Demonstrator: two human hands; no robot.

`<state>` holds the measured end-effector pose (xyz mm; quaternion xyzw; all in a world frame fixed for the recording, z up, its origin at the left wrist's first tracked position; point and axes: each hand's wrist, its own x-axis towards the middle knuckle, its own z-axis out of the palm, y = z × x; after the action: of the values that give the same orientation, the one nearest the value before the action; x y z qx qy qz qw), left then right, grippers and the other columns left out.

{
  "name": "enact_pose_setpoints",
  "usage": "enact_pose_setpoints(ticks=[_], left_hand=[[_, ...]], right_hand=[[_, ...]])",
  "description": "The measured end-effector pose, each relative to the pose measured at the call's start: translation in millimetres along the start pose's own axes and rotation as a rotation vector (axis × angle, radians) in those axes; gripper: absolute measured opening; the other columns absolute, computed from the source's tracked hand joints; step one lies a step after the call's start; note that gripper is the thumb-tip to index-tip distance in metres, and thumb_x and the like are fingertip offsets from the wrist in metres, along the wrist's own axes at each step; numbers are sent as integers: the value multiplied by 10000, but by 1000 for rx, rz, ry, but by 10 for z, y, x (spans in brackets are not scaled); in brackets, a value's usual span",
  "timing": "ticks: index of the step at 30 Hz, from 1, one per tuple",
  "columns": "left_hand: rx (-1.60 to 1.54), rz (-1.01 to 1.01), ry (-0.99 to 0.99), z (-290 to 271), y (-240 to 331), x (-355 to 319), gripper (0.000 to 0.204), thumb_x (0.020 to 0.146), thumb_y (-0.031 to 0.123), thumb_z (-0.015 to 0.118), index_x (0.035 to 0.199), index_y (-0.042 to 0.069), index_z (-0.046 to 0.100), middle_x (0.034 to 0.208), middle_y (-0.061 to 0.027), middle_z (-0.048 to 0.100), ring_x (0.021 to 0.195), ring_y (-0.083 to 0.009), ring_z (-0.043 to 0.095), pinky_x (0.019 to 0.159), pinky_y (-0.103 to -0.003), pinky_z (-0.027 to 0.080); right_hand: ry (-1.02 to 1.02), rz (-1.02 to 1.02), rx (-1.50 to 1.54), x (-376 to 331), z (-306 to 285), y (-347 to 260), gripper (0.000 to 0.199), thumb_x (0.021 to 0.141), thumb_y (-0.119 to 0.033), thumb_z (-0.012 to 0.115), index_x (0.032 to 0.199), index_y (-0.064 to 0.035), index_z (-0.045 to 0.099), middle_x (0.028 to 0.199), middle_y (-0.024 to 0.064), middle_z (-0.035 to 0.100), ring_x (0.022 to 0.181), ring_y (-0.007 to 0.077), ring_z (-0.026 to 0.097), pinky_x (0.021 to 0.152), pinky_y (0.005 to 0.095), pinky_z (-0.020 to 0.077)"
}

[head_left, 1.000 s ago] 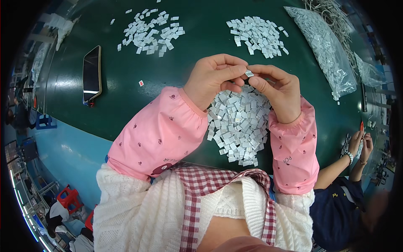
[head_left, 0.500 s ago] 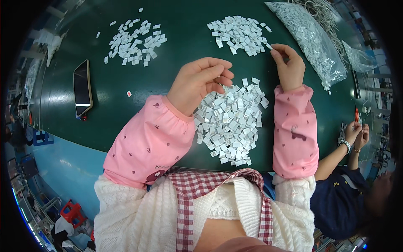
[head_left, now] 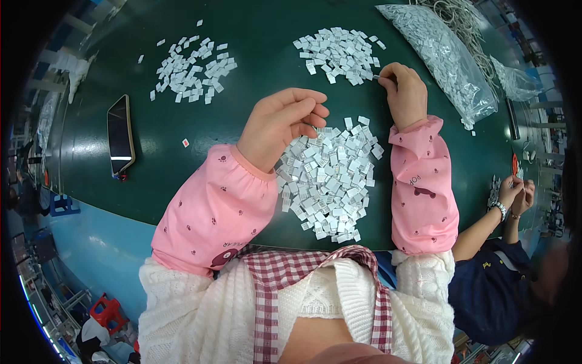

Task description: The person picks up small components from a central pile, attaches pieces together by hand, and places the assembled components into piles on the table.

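Note:
Small flat white rectangular pieces, some striped at one end, lie in a large heap (head_left: 330, 182) in front of me. My left hand (head_left: 288, 118) hovers over that heap's far left edge. Its fingers are curled, with the thumb near the index finger; whatever they hold, if anything, is hidden. Farther right, my right hand (head_left: 403, 91) pinches thumb against index finger at the near right edge of a smaller far heap (head_left: 339, 54). A small white piece (head_left: 376, 76) shows at those fingertips. At the far left lies another, looser heap (head_left: 194, 70) of such pieces.
A phone (head_left: 120, 136) lies on the green table (head_left: 200, 188) at left, near a small red-and-white bit (head_left: 185, 143). A clear bag (head_left: 445, 64) of white pieces and coiled cords (head_left: 470, 30) occupy the far right. Another person's hands (head_left: 516, 195) work at right.
My right hand has drawn slightly nearer and to the left, its fingertips still at the far heap's edge. My left hand keeps its curled shape; the whole view has shifted slightly.

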<state>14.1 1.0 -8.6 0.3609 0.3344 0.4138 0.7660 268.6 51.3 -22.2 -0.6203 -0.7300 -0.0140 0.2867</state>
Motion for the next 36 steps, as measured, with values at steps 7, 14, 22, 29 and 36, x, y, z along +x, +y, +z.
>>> enact_pose_setpoints(ticks=[7, 14, 22, 29, 36], left_hand=[[38, 27, 36, 6, -11, -41, 250, 936, 129, 526, 1127, -26, 573, 977, -91, 628, 833, -111, 594, 715, -230, 485], [-127, 76, -105, -3, -70, -29, 308, 933, 149, 548, 1183, -32, 553, 1000, -85, 621, 862, -124, 587, 741, -239, 485], [-53, 104, -56, -26, -44, -45, 269, 921, 118, 562, 1150, -23, 581, 944, -61, 625, 830, -96, 575, 727, -224, 485], [68, 143, -3, 4, -10, -54, 226, 880, 87, 607, 1078, -21, 596, 896, -74, 639, 762, -104, 592, 697, -229, 490], [9, 88, -27, 11, -30, -57, 264, 894, 100, 580, 1124, -24, 544, 907, -111, 650, 779, -143, 619, 696, -250, 496]], right_hand=[[212, -197, 253, -138, -120, -624, 110, 753, 29, 619, 821, -47, 579, 771, 73, 614, 700, 265, 592, 603, 342, 484], [279, -547, 223, -305, -120, -1026, 225, 632, 88, 613, 838, 0, 597, 824, 100, 627, 713, 239, 611, 590, 304, 498], [107, -297, 549, -417, -174, -1027, 216, 672, 137, 635, 841, 3, 641, 861, 101, 653, 774, 212, 634, 622, 271, 504], [7, -63, 887, -442, -119, -996, 165, 762, 109, 633, 899, 21, 650, 921, 104, 666, 839, 168, 636, 735, 259, 506], [-212, 206, 1263, -401, -108, -887, 160, 836, 45, 611, 996, 52, 624, 957, 112, 662, 881, 156, 623, 804, 266, 502]])
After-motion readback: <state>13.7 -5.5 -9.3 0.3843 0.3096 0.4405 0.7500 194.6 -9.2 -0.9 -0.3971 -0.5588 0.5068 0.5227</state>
